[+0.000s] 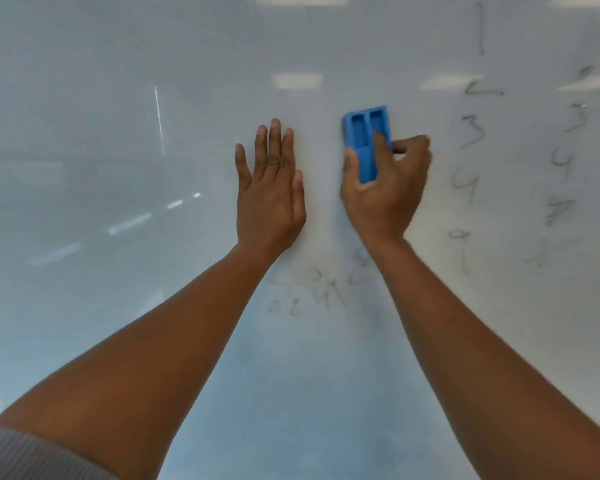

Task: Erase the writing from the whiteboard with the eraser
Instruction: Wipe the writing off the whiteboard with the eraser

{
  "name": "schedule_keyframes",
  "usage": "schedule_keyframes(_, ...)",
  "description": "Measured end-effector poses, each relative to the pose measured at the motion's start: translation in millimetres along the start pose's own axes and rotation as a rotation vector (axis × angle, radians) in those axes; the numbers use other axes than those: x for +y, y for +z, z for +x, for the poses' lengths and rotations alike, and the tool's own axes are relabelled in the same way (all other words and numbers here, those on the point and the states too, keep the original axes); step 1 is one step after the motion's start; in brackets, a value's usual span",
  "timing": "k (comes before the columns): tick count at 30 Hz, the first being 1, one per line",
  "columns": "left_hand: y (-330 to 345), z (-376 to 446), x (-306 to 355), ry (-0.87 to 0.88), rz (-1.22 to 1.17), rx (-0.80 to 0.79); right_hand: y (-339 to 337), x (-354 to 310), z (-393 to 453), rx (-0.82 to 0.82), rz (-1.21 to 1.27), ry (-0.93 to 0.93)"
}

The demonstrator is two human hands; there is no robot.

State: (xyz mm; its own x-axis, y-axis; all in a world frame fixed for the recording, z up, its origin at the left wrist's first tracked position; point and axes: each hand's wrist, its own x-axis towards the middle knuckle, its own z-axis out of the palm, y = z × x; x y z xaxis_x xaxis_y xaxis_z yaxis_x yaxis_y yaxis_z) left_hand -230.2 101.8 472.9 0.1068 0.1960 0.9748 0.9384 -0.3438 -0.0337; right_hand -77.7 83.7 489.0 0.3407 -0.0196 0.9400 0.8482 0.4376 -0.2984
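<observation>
Bright, even light; the glossy whiteboard [118,168] mirrors rectangular ceiling lights above both hands and pale streaks left of the left hand [269,188]. The right hand [383,181] is motion-blurred, and writing [471,133] to its right is smeared soft

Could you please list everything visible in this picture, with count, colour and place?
whiteboard: one, white, fills the view, with ceiling lights reflected in it.
eraser: one, blue, upright on the board, right of centre.
columns of digits: two, grey and blurred, at the right, one near the edge.
faint writing: one patch, grey, between the forearms below the hands.
sleeve: one, grey, bottom left corner.
left hand: one, fingers straight, flat on the board left of the eraser.
right hand: one, fingers and thumb gripping the eraser.
</observation>
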Motion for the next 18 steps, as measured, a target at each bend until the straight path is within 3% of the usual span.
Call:
schedule_keyframes(5, 10, 0, 10, 0.007, 0.014, -0.006, -17, 17, -68, -0.142, -0.013, -0.125)
schedule_keyframes(12, 12, -7, 3, 0.069, 0.016, 0.030, -13, 35, 14, 0.080, -0.003, 0.136)
schedule_keyframes(15, 13, -8, 5, 0.058, 0.017, 0.029, -2, 7, 31, 0.043, 0.016, 0.051)
schedule_keyframes(18, 13, -8, 3, 0.069, 0.011, 0.022, 0, -17, -7, -0.092, 0.027, -0.093)
